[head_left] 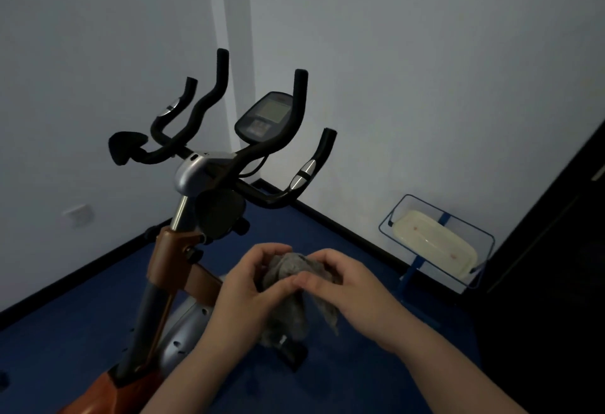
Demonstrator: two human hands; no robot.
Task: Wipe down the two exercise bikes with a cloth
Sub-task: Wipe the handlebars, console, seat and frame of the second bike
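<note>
Both the left hand (244,286) and right hand (340,286) curl their fingers (262,251) around a bunched grey cloth (289,286), held just in front of the orange exercise bike (170,250), below its black handlebars (262,148).

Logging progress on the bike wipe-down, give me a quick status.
Left hand and right hand both grip the grey cloth, bunched. Exercise bike just ahead, untouched. Nothing between cloth and handlebars.
</note>
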